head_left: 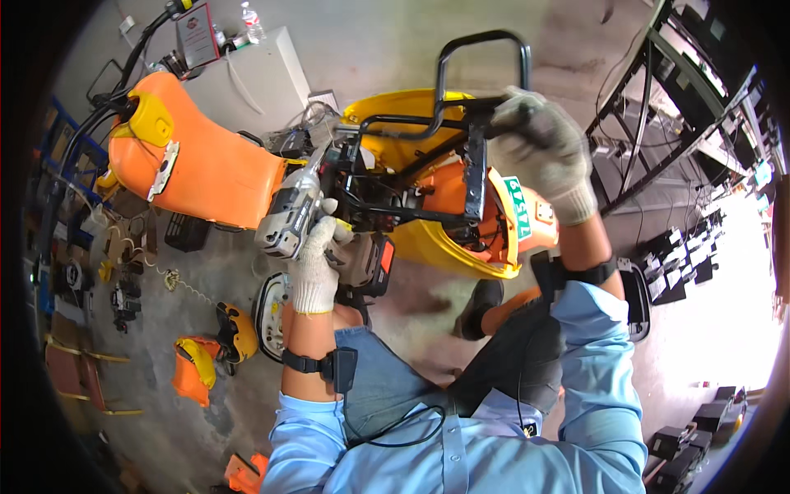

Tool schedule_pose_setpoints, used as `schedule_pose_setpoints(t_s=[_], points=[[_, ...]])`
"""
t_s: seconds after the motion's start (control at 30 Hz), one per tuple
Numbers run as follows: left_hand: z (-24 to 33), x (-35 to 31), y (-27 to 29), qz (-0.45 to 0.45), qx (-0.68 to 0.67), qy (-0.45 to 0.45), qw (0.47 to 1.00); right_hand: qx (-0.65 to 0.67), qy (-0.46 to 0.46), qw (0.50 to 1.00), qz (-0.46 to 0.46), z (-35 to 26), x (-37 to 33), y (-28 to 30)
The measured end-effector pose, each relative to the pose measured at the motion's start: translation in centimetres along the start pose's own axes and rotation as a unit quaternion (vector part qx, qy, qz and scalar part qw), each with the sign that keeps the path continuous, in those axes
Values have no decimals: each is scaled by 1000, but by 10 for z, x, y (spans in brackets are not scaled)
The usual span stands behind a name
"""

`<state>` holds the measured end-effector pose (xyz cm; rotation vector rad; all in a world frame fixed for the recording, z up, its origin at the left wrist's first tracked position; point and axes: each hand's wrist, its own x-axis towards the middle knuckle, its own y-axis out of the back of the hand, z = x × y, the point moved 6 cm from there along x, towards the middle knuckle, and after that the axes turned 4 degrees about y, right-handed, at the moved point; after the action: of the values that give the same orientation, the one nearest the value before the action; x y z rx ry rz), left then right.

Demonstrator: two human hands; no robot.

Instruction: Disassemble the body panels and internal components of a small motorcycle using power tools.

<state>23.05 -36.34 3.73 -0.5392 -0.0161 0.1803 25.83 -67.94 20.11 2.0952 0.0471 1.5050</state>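
Between left hand (315, 259) and right hand (545, 152), the frame (476, 169) blocks a straight crossing. Nearer, a hand could pass above the floor (403, 288) between drill (288, 218) and shoe (480, 309); leftward, the orange panel (214, 160) obstructs.

There are two gloved hands (543, 152), one power tool (288, 218), one orange-and-yellow vehicle (206, 165), one green plate (515, 206) and two black forearm straps (343, 369).

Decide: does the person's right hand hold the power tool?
No, the gloved left hand grips the power tool, while the right hand is at the black frame.
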Motion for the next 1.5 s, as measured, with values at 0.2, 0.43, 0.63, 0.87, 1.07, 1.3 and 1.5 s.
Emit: schedule_pose_setpoints(t_s=[0.2,0.43,0.63,0.87,1.07,1.3,1.5], points=[[19,1,44,104,23,-44,993,260,-329,907,-48,31,-20,-75],[11,15,77,110,0,-1,994,5,-432,898,-87,84,-65,-41],[-3,23,48,106,-3,49,993,-84,-418,891,-154,95,-116,21],[-13,28,85,72,-49,126,988,-134,-670,664,-305,38,-200,-36],[-22,36,57,129,-22,92,987,-267,-567,718,-302,71,-221,-33],[-18,35,15,66,-4,115,991,-294,-513,785,-184,32,-179,-4],[0,22,61,123,-7,59,991,-181,-722,662,-92,-18,-193,-29]])
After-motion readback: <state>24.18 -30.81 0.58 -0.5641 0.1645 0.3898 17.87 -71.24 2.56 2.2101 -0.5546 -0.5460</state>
